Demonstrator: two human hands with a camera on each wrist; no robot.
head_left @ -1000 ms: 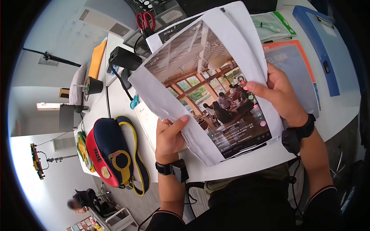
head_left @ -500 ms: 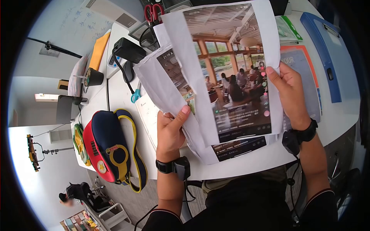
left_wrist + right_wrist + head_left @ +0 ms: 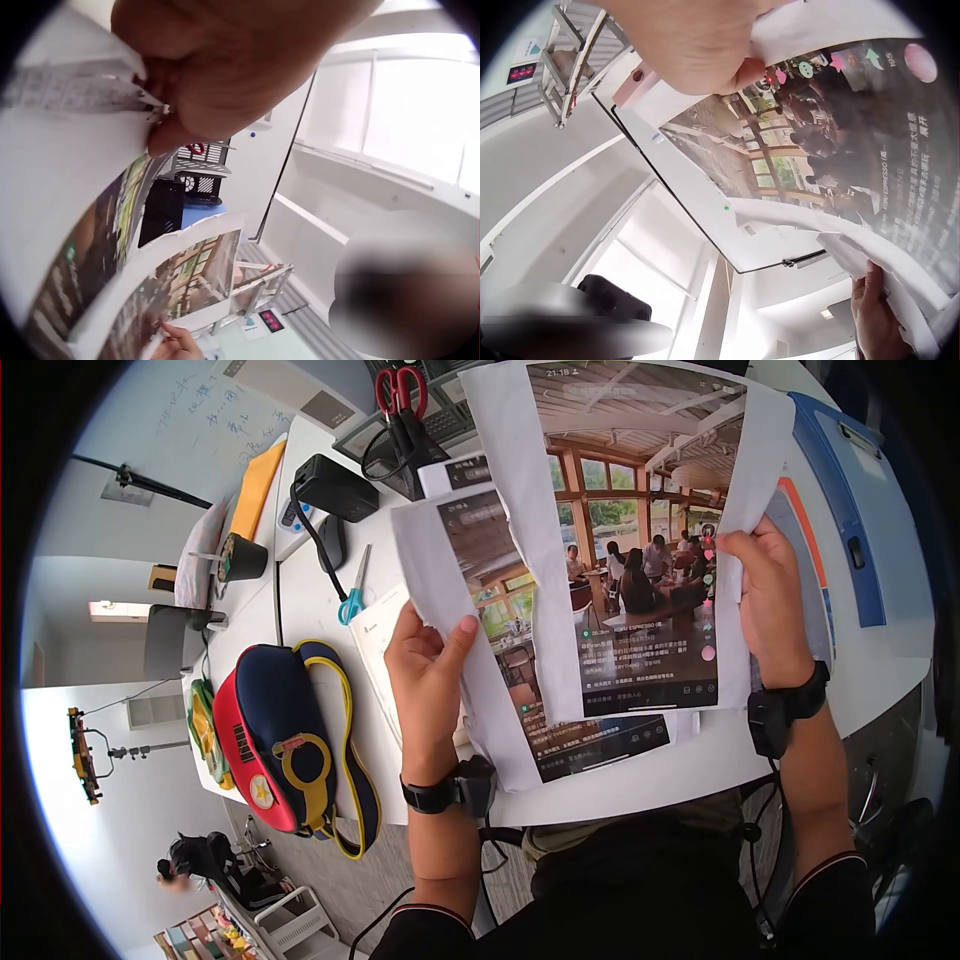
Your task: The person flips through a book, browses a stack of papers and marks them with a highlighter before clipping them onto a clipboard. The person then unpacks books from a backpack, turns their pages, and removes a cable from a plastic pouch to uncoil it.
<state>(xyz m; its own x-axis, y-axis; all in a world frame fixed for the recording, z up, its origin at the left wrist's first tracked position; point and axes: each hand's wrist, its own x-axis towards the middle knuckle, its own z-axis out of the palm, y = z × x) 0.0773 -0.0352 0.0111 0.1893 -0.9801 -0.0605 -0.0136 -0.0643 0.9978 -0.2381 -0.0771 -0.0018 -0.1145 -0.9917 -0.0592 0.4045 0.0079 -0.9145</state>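
Above the table's front edge (image 3: 640, 796), left hand (image 3: 425, 685) and right hand (image 3: 775, 605) pinch printed sheets (image 3: 640, 580) — light, floppy (easily torn, I think), best held by white margins (image 3: 765, 445).

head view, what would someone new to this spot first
Probably the big café print pinched in the right hand, overlapping a similar print held in the left hand. Next, the red and navy bag with yellow trim, at the table's left side. Then the red-handled scissors standing at the far side, beyond the prints.
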